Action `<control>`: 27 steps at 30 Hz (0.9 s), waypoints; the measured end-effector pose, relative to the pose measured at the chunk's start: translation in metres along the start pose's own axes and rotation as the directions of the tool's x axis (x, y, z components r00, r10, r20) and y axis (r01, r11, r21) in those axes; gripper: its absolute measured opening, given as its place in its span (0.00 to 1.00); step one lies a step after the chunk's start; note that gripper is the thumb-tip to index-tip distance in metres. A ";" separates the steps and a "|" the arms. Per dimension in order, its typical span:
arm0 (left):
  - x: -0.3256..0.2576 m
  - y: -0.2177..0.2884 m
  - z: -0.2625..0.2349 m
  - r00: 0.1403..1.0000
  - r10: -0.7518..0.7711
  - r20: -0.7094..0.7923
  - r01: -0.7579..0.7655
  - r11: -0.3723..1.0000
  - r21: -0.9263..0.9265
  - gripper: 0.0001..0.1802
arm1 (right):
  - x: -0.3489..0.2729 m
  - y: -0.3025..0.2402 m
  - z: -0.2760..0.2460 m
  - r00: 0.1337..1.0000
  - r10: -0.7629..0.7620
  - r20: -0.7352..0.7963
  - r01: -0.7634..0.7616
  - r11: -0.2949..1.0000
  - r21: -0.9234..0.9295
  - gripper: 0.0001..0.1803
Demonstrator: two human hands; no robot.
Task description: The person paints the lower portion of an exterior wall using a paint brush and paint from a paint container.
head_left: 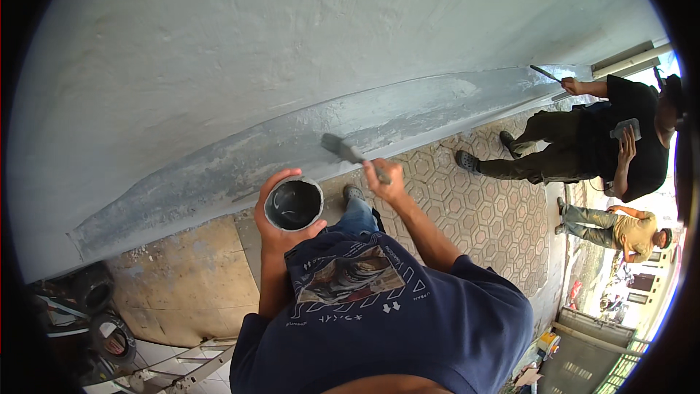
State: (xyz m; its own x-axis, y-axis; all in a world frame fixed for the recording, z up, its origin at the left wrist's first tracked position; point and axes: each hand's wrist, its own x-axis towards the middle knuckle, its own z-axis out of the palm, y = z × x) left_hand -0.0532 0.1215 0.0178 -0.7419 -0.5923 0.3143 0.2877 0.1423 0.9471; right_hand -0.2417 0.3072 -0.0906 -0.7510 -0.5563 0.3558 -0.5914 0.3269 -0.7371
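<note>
My left hand (273, 219) is wrapped round a small cup (293, 205) with dark grey paint inside. In my right hand (387, 179) is a paintbrush (350, 152), gripped by its handle. The brush's dark, wet bristles are at the wall's lower band (270, 147), which is a darker, patchy grey. Above that band the wall (240, 51) is pale grey and rough. From this angle I cannot tell whether the bristles press on the wall.
To the right a co-worker (620, 131) in black holds a long-handled tool against the same band. Farther off stands another person (633, 237). Hexagonal paving (481, 204) runs along the wall. A wooden board (182, 284), a tyre (113, 337) and a metal frame (193, 368) lie at left.
</note>
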 end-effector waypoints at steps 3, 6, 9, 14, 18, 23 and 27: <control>-0.005 0.000 0.000 0.996 -0.084 -0.042 0.084 0.996 0.003 0.47 | 0.006 0.050 -0.052 0.986 0.144 -0.081 -0.152 0.983 -0.106 0.16; 0.004 0.003 0.017 0.994 0.104 0.033 -0.105 0.993 0.051 0.47 | 0.012 0.090 -0.104 0.990 -0.028 -0.136 -0.010 0.964 -0.267 0.18; 0.004 0.001 0.035 0.989 0.140 0.049 -0.141 0.990 0.014 0.48 | 0.022 0.115 -0.153 0.987 0.024 -0.162 -0.085 0.921 -0.381 0.19; 0.007 -0.002 0.069 0.978 0.190 0.085 -0.186 0.981 -0.045 0.49 | 0.045 0.161 -0.188 0.932 -0.191 -0.307 -0.034 0.800 -0.599 0.16; 0.002 -0.004 0.087 0.981 0.182 0.060 -0.180 0.983 -0.049 0.49 | 0.046 0.132 -0.155 0.980 -0.100 -0.175 -0.021 0.814 -0.580 0.14; -0.001 -0.006 0.092 0.987 0.159 0.032 -0.159 0.987 0.023 0.50 | 0.029 0.035 -0.066 0.982 -0.161 0.102 0.180 0.959 -0.220 0.10; -0.003 -0.006 0.087 0.992 0.114 0.051 -0.114 0.993 0.009 0.51 | 0.025 0.006 -0.035 0.951 -0.247 0.188 0.248 0.969 0.017 0.10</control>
State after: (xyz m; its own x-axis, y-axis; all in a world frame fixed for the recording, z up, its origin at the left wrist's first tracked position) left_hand -0.1058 0.1913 0.0170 -0.7344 -0.5308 0.4230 0.3653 0.2161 0.9055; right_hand -0.2738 0.3223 -0.0658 -0.5128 -0.7532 0.4120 -0.7542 0.1658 -0.6354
